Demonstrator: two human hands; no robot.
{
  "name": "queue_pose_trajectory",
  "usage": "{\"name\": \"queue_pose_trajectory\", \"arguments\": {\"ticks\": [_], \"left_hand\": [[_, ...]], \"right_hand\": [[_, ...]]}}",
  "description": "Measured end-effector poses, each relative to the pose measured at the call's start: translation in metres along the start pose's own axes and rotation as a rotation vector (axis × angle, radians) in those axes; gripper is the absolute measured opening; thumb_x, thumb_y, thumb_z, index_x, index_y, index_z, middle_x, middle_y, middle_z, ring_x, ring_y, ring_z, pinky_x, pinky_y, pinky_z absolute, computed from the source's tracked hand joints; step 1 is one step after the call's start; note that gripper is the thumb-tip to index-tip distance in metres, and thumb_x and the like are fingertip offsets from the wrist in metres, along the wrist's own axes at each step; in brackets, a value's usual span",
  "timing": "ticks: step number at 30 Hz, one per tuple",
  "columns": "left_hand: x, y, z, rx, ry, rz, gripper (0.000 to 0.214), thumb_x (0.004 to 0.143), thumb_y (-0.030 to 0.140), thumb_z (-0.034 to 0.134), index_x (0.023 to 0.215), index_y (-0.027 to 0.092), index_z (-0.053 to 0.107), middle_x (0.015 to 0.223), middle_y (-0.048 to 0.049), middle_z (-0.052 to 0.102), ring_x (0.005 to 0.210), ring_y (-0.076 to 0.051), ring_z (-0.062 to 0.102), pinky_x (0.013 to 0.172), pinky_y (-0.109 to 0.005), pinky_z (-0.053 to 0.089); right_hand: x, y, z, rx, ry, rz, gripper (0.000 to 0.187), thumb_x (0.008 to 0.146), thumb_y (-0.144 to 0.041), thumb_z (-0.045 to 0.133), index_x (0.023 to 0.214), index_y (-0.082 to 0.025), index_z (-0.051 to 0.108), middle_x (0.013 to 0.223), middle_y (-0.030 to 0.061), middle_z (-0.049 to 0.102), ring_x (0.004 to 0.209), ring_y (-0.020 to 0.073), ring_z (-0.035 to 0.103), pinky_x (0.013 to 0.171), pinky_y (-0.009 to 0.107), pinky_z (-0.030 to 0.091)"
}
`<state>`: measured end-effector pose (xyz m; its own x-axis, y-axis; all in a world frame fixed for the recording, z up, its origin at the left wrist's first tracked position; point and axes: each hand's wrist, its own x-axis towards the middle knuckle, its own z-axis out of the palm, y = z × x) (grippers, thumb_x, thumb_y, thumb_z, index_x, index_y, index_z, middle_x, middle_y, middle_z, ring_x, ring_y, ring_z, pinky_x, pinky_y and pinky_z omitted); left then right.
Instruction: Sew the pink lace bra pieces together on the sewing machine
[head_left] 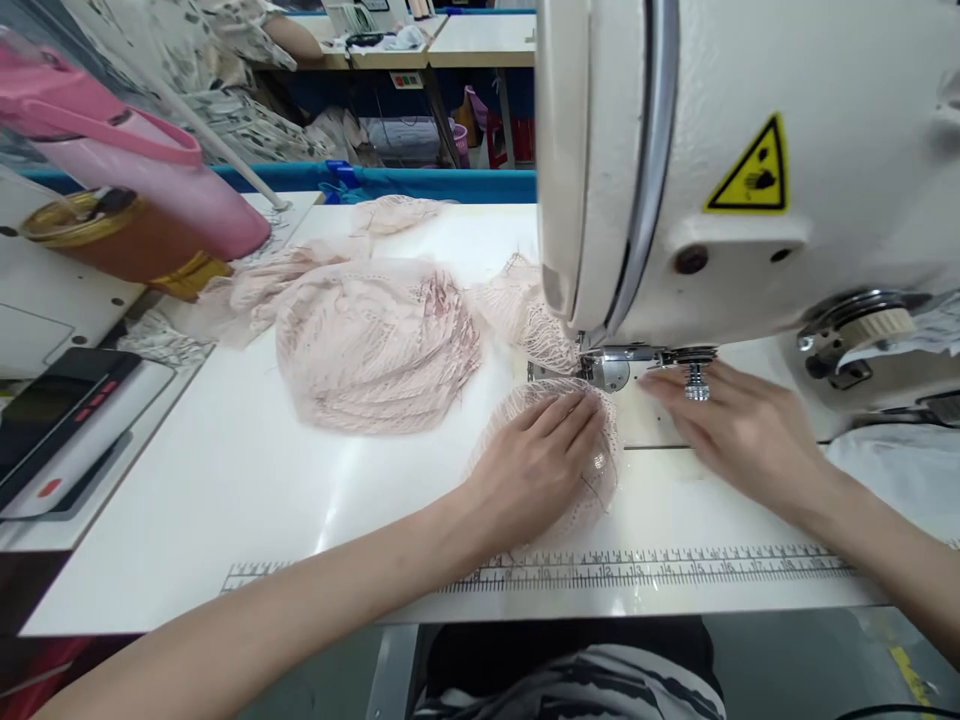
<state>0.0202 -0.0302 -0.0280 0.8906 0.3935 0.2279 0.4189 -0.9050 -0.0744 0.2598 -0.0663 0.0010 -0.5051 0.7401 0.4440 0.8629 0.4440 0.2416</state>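
Note:
My left hand (536,465) is on a rounded pale pink lace piece (606,440) just in front of the presser foot (609,370). Its fingers are together and bent over the lace, with the thumb hidden. My right hand (739,425) is beside the needle area of the white sewing machine (712,270). Motion blurs it, and its fingertips are partly behind the thread tension knob (697,382), so its grip is unclear. More lace (532,315) lies against the far side of the foot. Left of it rests a larger gathered lace bundle (375,345).
A pink bottle (157,165) and an amber container (120,240) stand at the back left. A black-and-white device (75,430) sits at the left edge. A printed ruler (645,570) runs along the table's front. White fabric (900,465) lies at right. Another person's arm (292,40) shows behind.

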Motion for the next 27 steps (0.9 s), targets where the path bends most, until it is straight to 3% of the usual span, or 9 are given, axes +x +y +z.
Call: {"name": "queue_pose_trajectory", "arguments": {"ticks": [2, 5, 13, 27], "left_hand": [[0.000, 0.000, -0.001, -0.014, 0.000, 0.000, 0.043, 0.095, 0.015, 0.035, 0.133, 0.001, 0.047, 0.141, -0.0177, 0.045, 0.132, -0.027, 0.045, 0.108, -0.040, 0.040], [-0.002, -0.003, -0.001, -0.038, 0.004, -0.018, 0.042, 0.095, 0.014, 0.036, 0.132, 0.002, 0.049, 0.141, -0.0168, 0.046, 0.131, -0.027, 0.045, 0.109, -0.040, 0.040], [-0.004, -0.015, -0.004, -0.110, -0.030, -0.074, 0.046, 0.097, 0.022, 0.038, 0.139, 0.003, 0.041, 0.144, -0.0163, 0.042, 0.136, -0.027, 0.038, 0.113, -0.041, 0.036], [0.004, -0.036, 0.007, -0.164, 0.040, -0.103, 0.042, 0.093, 0.020, 0.037, 0.131, 0.009, 0.051, 0.137, -0.0116, 0.052, 0.133, -0.024, 0.044, 0.110, -0.043, 0.041]], "right_hand": [[0.012, -0.015, 0.004, 0.110, 0.001, -0.063, 0.032, 0.086, -0.005, 0.049, 0.108, -0.017, 0.069, 0.106, -0.0003, 0.072, 0.078, 0.0138, 0.065, 0.047, 0.025, 0.044], [0.016, -0.026, 0.015, 0.176, 0.004, -0.067, 0.034, 0.086, -0.003, 0.046, 0.104, -0.019, 0.070, 0.108, -0.0028, 0.071, 0.088, 0.0142, 0.066, 0.048, 0.024, 0.045], [0.001, -0.021, 0.032, 0.146, 0.013, -0.149, 0.036, 0.084, 0.000, 0.051, 0.112, -0.017, 0.066, 0.119, -0.0007, 0.066, 0.104, 0.0178, 0.063, 0.070, 0.030, 0.054], [0.006, -0.021, 0.037, 0.128, -0.084, -0.086, 0.043, 0.087, -0.001, 0.045, 0.126, -0.013, 0.058, 0.133, 0.0003, 0.056, 0.110, 0.0195, 0.059, 0.073, 0.032, 0.053]]}}
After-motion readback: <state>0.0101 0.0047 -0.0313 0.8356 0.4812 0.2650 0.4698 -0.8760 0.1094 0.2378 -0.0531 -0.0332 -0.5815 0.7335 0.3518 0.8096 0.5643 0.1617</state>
